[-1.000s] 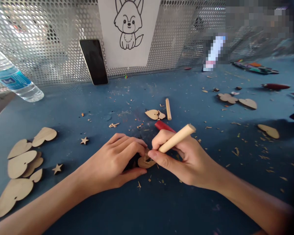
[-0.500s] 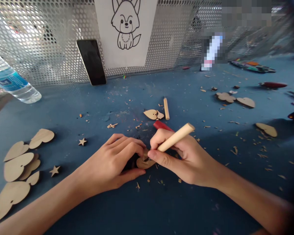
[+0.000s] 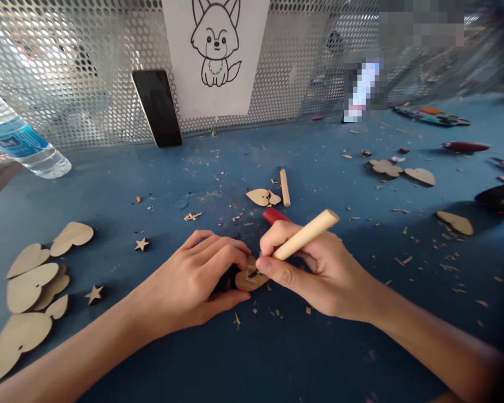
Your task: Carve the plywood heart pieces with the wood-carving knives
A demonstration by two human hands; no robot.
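Two hands [image 3: 193, 280] [image 3: 319, 271], two wooden stars [image 3: 141, 244] [image 3: 94, 294], one phone [image 3: 157, 108], one water bottle [image 3: 23, 146]

Tool tip is buried behind the right hand [image 3: 315, 274] thumb and forefinger, so only the wooden handle [image 3: 304, 235] shows. The small wooden piece [image 3: 252, 278] under it is half covered by the left hand [image 3: 193, 282] fingertips [image 3: 240, 256], so its outline is unreadable, and the red object [image 3: 276, 215] just beyond the right knuckles is mostly hidden by them. Well away from the fingers: water bottle [image 3: 23, 146] cut by the left edge, fox drawing [image 3: 215, 50] clipped at the top, dark object [image 3: 500, 197] cut by the right edge, pixelated patch [image 3: 363, 89] unreadable.
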